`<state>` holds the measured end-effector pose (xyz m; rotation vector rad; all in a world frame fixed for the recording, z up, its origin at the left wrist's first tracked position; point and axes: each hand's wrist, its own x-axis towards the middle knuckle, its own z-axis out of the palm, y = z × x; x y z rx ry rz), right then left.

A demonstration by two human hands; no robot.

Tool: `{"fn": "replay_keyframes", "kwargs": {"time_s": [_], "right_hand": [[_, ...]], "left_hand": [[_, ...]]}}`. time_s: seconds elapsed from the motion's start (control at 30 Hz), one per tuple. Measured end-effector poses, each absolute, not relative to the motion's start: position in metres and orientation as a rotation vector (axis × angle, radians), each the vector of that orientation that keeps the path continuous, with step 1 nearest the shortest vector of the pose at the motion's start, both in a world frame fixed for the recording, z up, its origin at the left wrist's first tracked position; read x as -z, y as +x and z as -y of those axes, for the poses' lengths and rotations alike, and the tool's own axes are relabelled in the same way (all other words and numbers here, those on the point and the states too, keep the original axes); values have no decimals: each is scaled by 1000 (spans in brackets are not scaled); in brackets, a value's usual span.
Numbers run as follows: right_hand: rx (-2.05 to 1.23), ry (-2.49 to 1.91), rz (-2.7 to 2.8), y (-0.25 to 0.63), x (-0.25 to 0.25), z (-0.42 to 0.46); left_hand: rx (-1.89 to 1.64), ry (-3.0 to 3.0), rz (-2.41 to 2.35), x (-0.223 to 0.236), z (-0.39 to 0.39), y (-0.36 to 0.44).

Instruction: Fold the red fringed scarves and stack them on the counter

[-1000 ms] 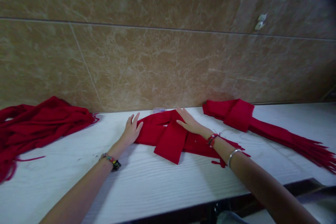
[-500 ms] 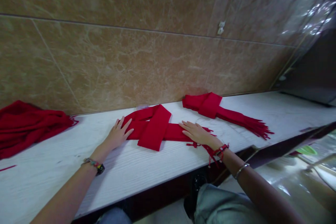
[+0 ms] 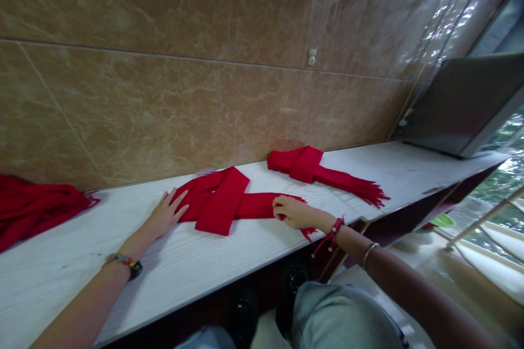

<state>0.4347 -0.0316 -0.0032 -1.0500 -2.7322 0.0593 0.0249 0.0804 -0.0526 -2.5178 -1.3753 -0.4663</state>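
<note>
Lying spread, grip released, the left hand (image 3: 165, 215) touches the left end of the middle red scarf (image 3: 219, 204) — the right hand (image 3: 291, 211) grasps its right end. The scarf lies on the white surface (image 3: 176, 270).

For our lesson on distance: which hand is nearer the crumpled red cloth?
Left. The left hand rests on the middle scarf at its end closer to the crumpled red cloth; the right hand is farther off, toward the scarf's other end.
</note>
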Motion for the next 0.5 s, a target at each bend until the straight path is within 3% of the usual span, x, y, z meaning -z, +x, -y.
{"fn": "replay_keyframes", "kwargs": {"time_s": [0.27,0.5], "right_hand": [[18,-1574,2626,536,-5,45],[10,-1217,2495,458,-18,41]], "left_hand": [[446,-2504,1374,59,-90,23],[459,-2484,1436,56,-87,25]]}}
